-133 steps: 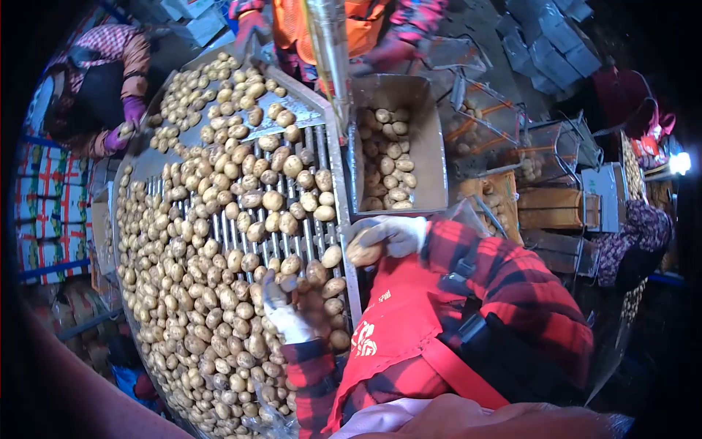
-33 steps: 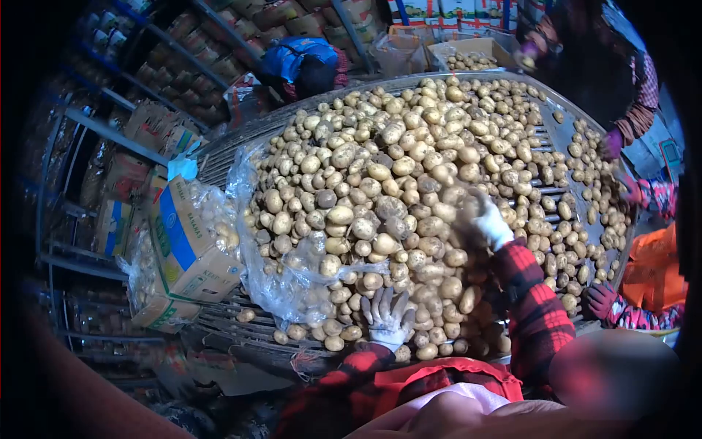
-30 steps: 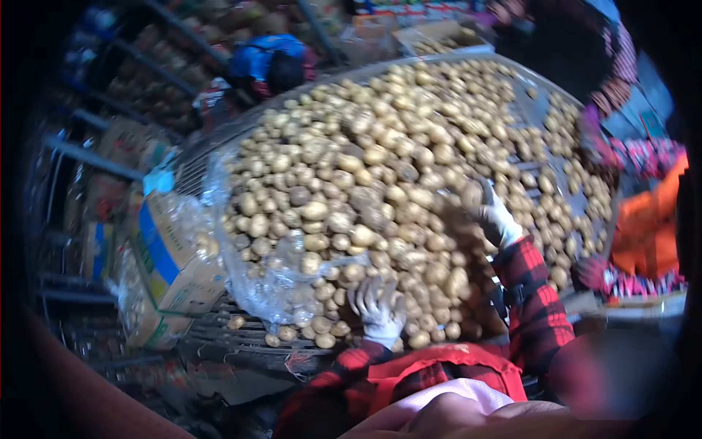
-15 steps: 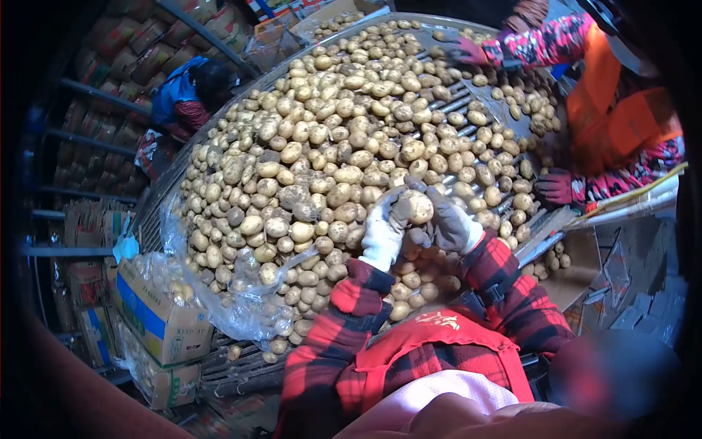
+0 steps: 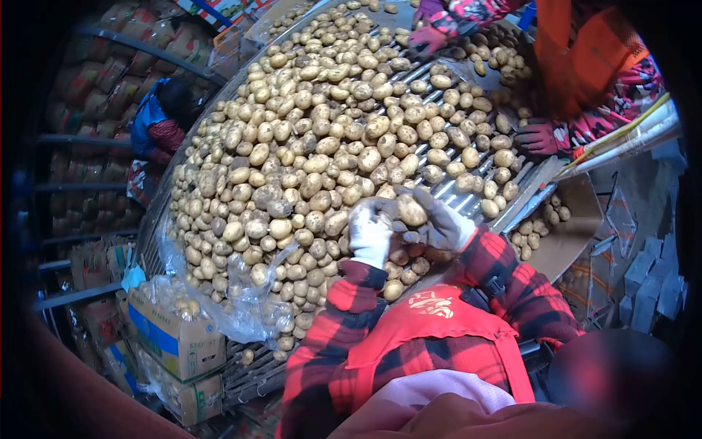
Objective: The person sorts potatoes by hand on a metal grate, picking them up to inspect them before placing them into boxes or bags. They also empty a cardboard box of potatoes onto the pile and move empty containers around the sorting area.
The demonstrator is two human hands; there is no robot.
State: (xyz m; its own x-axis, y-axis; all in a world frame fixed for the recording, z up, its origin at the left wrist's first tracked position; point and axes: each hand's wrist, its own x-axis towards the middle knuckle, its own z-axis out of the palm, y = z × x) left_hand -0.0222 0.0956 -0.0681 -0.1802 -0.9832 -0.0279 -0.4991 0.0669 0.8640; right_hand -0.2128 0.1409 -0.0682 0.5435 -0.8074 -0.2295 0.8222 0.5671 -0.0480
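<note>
Two gloved hands come together over the near edge of a big heap of potatoes. Between them is a pale, soil-marked potato. My left hand, in a white and grey glove, curls at the potato's left side. From the right, my right hand grips the same potato, its grey-gloved fingers bent around it. More potatoes lie just below and beside both hands, partly in shadow. Under the heap, bare metal rollers show to the right of my hands.
Across the table a co-worker in an orange apron has a pink-gloved hand at the edge. Another person in blue is at the left. Clear plastic sheeting and stacked cartons stand near left; an open carton holds potatoes on the right.
The view has shifted, so the heap sits farther left and higher. My hands still hold a potato together. The co-worker's far hand has moved left over the potatoes.
</note>
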